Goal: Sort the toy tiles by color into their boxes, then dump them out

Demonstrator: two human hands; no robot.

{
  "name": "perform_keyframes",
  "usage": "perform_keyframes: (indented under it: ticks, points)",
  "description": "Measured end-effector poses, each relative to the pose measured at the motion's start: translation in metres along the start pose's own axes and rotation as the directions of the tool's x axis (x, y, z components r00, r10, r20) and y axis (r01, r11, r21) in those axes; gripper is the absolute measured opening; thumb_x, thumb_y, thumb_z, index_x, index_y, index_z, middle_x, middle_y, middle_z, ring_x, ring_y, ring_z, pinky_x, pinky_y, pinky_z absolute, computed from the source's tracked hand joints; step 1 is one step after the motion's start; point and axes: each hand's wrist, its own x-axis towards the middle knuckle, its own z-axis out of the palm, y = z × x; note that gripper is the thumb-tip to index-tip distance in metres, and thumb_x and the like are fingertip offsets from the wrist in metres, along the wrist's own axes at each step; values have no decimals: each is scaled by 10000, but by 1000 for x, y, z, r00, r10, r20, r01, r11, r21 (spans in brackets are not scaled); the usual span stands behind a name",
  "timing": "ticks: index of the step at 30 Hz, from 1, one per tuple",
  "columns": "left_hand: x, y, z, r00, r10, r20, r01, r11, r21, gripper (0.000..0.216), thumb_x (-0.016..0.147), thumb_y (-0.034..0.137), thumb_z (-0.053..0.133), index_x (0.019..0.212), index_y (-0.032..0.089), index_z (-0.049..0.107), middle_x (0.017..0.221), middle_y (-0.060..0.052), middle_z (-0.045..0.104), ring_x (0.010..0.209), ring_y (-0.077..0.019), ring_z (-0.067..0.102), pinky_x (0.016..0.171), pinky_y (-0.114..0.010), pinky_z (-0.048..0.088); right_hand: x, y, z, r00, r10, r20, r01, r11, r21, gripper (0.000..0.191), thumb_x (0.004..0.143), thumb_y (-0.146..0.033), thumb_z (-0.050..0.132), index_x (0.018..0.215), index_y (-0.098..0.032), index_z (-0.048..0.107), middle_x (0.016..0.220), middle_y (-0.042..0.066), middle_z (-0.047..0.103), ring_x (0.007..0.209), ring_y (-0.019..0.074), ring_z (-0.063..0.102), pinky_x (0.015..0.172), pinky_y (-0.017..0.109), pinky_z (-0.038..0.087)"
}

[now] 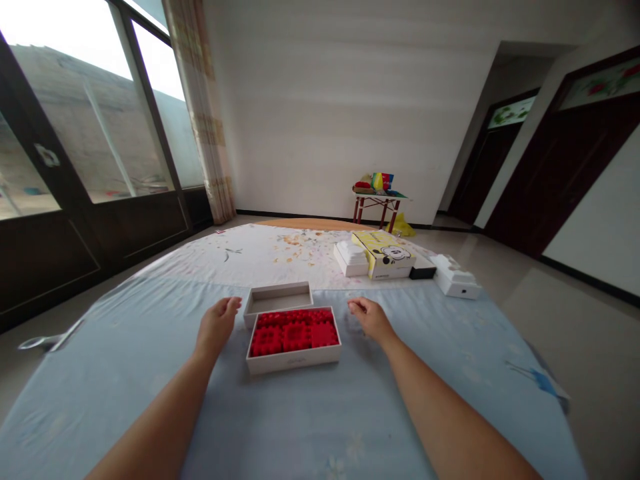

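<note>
A shallow white box [293, 361] filled with red studded pieces [293, 331] lies on the light blue cloth [150, 333] in front of me. Right behind it sits an empty white tray or lid [279, 295]. My left hand [218, 323] hovers just left of the box, fingers loosely curled, holding nothing. My right hand [369, 316] rests to the right of the box, fingers curled downward, nothing visible in it. Neither hand touches the box.
Farther back on a flowered cloth stand a yellow cartoon-printed box [384, 253], white foam or plastic pieces [351, 259] [456, 277] and a dark item [423, 271]. A small table with colourful things [378, 193] stands by the wall. Windows are left, dark doors right.
</note>
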Motion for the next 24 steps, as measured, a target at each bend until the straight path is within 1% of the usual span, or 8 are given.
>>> perform_keyframes:
  ticks: [3,7,11,14,17,21,22,24]
  points:
    - [-9,-2,6,998,-18,56,18,1000,-6,456,780,493,365,862,158,663,783,-73,715,724,-215,665,649,-285,494,21,-14,8,999,30,29,-28,998,-54,313,812,-399,481,866,-154,669,800,67,692,767,195,628,713,286,469]
    - [-14,6,14,992,34,126,-38,999,30,456,804,500,349,853,180,670,815,-57,721,787,-216,658,684,-272,471,51,-38,32,990,43,131,-30,994,-101,325,826,-418,518,817,-134,676,745,43,677,720,179,616,663,264,462]
    - [-16,12,19,985,74,158,-79,996,29,484,832,504,330,921,177,675,869,-62,720,841,-217,651,720,-274,464,71,-48,55,981,107,160,-87,988,-127,315,869,-389,522,1012,-123,613,993,47,627,852,202,605,721,323,503]
    - [-17,14,24,984,91,154,-90,996,-14,513,847,512,318,985,164,669,911,-71,716,891,-221,642,766,-288,465,76,-45,60,978,160,133,-138,978,-158,331,871,-362,538,1112,-135,555,1126,45,559,970,244,568,805,398,501]
    - [-18,16,27,975,138,175,-127,989,-76,531,855,528,315,1017,159,661,961,-72,709,922,-216,637,830,-303,461,78,-40,51,974,208,87,-188,963,-193,299,877,-341,533,1104,-150,560,1122,60,568,938,204,579,781,371,507]
    - [-19,16,28,970,176,168,-163,983,-86,527,861,528,308,1017,163,655,986,-74,703,946,-218,632,871,-324,458,74,-28,17,969,247,-23,-247,947,-206,160,795,-276,571,780,-143,659,708,39,650,632,158,603,558,251,469]
    - [-19,15,28,971,177,159,-167,983,-76,527,861,527,304,1009,163,656,981,-75,704,948,-220,632,875,-328,458,71,-25,6,966,253,-57,-259,946,-196,149,761,-258,567,720,-150,661,638,31,639,574,157,592,503,235,441]
    - [-18,14,28,974,176,146,-170,984,-55,525,859,525,300,990,167,660,966,-75,706,948,-222,632,881,-332,458,63,-17,-17,956,269,-119,-286,945,-162,147,716,-242,540,717,-160,662,618,24,634,510,149,572,431,218,402]
